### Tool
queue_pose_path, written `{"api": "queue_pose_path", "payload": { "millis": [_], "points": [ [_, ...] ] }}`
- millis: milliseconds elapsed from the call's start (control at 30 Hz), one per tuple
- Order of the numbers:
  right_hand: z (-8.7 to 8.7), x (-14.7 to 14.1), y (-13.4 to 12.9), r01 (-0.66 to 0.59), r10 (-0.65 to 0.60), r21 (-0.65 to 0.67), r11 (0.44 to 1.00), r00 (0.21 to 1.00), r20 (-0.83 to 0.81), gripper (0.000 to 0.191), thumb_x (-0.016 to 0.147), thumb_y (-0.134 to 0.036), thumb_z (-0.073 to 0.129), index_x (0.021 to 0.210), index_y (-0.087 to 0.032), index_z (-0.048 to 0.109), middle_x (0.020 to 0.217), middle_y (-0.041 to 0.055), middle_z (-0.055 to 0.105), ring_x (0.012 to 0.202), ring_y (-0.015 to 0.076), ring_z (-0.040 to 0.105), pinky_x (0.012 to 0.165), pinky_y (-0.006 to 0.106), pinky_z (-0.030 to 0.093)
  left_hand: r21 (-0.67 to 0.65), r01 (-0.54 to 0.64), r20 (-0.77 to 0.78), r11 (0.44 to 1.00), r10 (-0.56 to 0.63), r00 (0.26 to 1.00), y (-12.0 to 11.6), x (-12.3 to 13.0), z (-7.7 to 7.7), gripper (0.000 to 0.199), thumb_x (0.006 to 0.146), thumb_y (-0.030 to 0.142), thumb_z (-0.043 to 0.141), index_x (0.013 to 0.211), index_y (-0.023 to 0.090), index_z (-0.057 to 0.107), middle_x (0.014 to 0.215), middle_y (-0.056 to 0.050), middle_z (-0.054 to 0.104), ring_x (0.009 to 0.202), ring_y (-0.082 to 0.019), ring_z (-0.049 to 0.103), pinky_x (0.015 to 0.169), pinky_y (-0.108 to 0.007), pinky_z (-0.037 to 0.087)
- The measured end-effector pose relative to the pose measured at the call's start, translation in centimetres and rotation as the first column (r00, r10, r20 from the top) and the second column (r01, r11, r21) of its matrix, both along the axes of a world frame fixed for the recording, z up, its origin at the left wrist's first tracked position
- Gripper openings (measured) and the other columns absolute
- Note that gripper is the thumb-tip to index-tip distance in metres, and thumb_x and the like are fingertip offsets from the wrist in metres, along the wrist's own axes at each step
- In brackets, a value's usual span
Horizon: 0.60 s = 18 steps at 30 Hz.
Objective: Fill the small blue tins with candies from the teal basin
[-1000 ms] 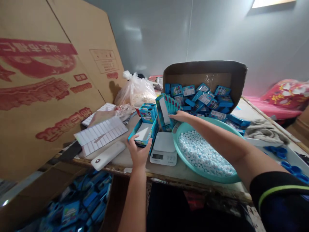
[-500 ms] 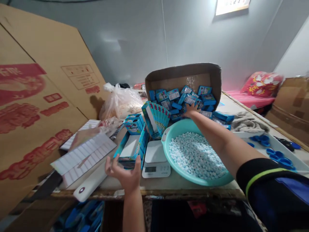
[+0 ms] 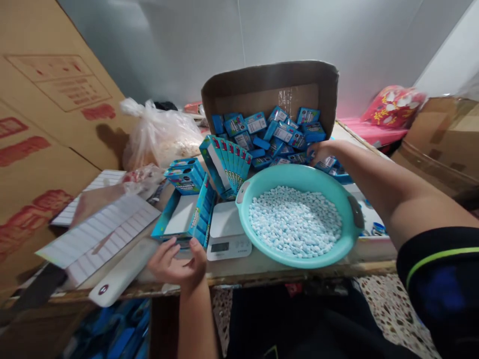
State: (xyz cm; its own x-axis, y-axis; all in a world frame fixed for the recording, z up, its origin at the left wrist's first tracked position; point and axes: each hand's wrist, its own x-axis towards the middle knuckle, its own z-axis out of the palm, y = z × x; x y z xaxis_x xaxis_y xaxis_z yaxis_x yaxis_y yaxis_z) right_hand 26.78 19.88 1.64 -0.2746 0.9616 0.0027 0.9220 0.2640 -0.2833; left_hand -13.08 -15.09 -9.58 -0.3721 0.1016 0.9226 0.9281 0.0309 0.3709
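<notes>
My left hand (image 3: 179,264) is open, palm up with fingers apart, at the front edge of a blue display box (image 3: 183,232). A few small blue candy boxes (image 3: 183,180) stand at the back of that display box. My right hand (image 3: 319,151) reaches over the right side of a teal basin (image 3: 299,174) to the front right of a pile of small blue boxes (image 3: 283,132). Its fingertips point down among them and are partly hidden, so I cannot tell whether it grips one. The pile lies in a brown cardboard box (image 3: 258,82) tipped toward me.
White and pale blue candies (image 3: 295,222) fill the basin. A digital scale (image 3: 229,249) sits left of it, with fanned blue cartons (image 3: 228,167) behind. Lined card sheets (image 3: 101,234), a white-handled tool (image 3: 121,274) and a plastic bag (image 3: 160,132) lie left, beside a large carton (image 3: 33,124).
My right hand has moved from the middle of the pile to its right side, and its fingers now point down. My left hand stays by the display box. The view has tilted down and shifted right.
</notes>
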Motion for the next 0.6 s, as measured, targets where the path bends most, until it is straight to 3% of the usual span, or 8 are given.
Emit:
{"api": "queue_pose_path", "payload": {
  "millis": [67, 133, 200, 267, 367, 433, 500, 600],
  "points": [
    [1.1, 1.3, -1.2, -0.042, 0.047, -0.056, 0.998, 0.995, 0.09, 0.046, 0.059, -0.018, 0.091, 0.102, -0.015, 0.073, 0.1, 0.0093, 0.07, 0.086, 0.0241, 0.064, 0.083, 0.037, 0.051, -0.027, 0.088, -0.018, 0.996, -0.089, 0.996, 0.5, 0.6, 0.7, 0.04, 0.066, 0.041, 0.07, 0.084, 0.025, 0.038, 0.084, -0.004, 0.05, 0.074, -0.023, 0.059, 0.071, -0.047, 0.053],
    [2.4, 1.9, -3.2, -0.114, 0.108, 0.095, 0.989, 0.992, 0.068, 0.056, 0.064, -0.019, 0.088, 0.117, -0.017, 0.068, 0.124, 0.0135, 0.063, 0.1, 0.0272, 0.063, 0.092, 0.038, 0.05, -0.054, 0.214, -0.054, 0.975, -0.217, 0.975, 1.0, 2.3, 2.7, 0.035, 0.069, 0.036, 0.071, 0.082, 0.025, 0.04, 0.081, -0.003, 0.052, 0.068, -0.02, 0.06, 0.067, -0.042, 0.054],
    [3.9, 1.5, -6.0, -0.157, 0.206, 0.35, 0.924, 0.972, -0.109, 0.061, 0.067, -0.019, 0.083, 0.125, -0.019, 0.063, 0.143, 0.0139, 0.05, 0.117, 0.0308, 0.057, 0.102, 0.04, 0.047, -0.135, 0.355, -0.141, 0.925, -0.373, 0.917, 2.1, 5.1, 5.8, 0.032, 0.07, 0.031, 0.073, 0.085, 0.024, 0.046, 0.083, -0.003, 0.057, 0.074, -0.02, 0.062, 0.074, -0.042, 0.055],
    [5.3, 0.1, -9.2, -0.115, 0.3, 0.422, 0.899, 0.864, -0.405, 0.068, 0.07, -0.024, 0.079, 0.134, -0.024, 0.055, 0.145, 0.0096, 0.049, 0.125, 0.0306, 0.053, 0.104, 0.042, 0.048, -0.285, 0.473, -0.172, 0.834, -0.53, 0.83, 3.8, 8.5, 9.2, 0.036, 0.072, 0.03, 0.077, 0.1, 0.024, 0.055, 0.097, -0.005, 0.062, 0.094, -0.023, 0.065, 0.09, -0.046, 0.054],
    [6.4, -3.0, -13.8, -0.184, 0.191, 0.107, 0.977, 0.536, -0.823, 0.061, 0.086, -0.045, 0.064, 0.141, -0.031, 0.044, 0.122, 0.005, 0.064, 0.109, 0.0251, 0.063, 0.09, 0.041, 0.056, -0.415, 0.642, 0.007, 0.645, -0.703, 0.711, 7.7, 13.1, 13.1, 0.068, 0.071, 0.047, 0.082, 0.128, 0.024, 0.053, 0.134, -0.012, 0.055, 0.129, -0.029, 0.053, 0.106, -0.051, 0.048],
    [6.0, -5.0, -15.9, -0.364, 0.059, -0.057, 0.93, 0.3, -0.952, 0.054, 0.091, -0.056, 0.052, 0.137, -0.028, 0.048, 0.112, 0.0079, 0.068, 0.104, 0.0264, 0.066, 0.085, 0.042, 0.058, -0.45, 0.708, 0.055, 0.544, -0.774, 0.63, 10.2, 14.8, 14.0, 0.085, 0.065, 0.054, 0.086, 0.135, 0.023, 0.05, 0.148, -0.014, 0.046, 0.141, -0.033, 0.043, 0.113, -0.052, 0.042],
    [4.7, -6.6, -16.9, -0.491, -0.063, -0.115, 0.863, 0.121, -0.991, 0.052, 0.095, -0.059, 0.041, 0.135, -0.027, 0.05, 0.107, 0.0091, 0.071, 0.1, 0.027, 0.068, 0.083, 0.042, 0.059, -0.45, 0.731, 0.027, 0.513, -0.811, 0.585, 12.1, 15.3, 13.6, 0.072, 0.074, 0.05, 0.081, 0.134, 0.022, 0.052, 0.144, -0.014, 0.051, 0.139, -0.031, 0.046, 0.115, -0.052, 0.041],
    [2.1, -7.9, -16.5, -0.616, -0.189, -0.259, 0.744, 0.178, -0.966, 0.06, 0.099, -0.06, 0.023, 0.131, -0.021, 0.056, 0.096, 0.0106, 0.073, 0.089, 0.028, 0.071, 0.082, 0.045, 0.059, -0.41, 0.746, 0.008, 0.525, -0.816, 0.578, 13.7, 14.3, 11.8, 0.04, 0.083, 0.038, 0.073, 0.117, 0.022, 0.061, 0.115, -0.008, 0.067, 0.113, -0.026, 0.064, 0.101, -0.043, 0.051]
  ]
}}
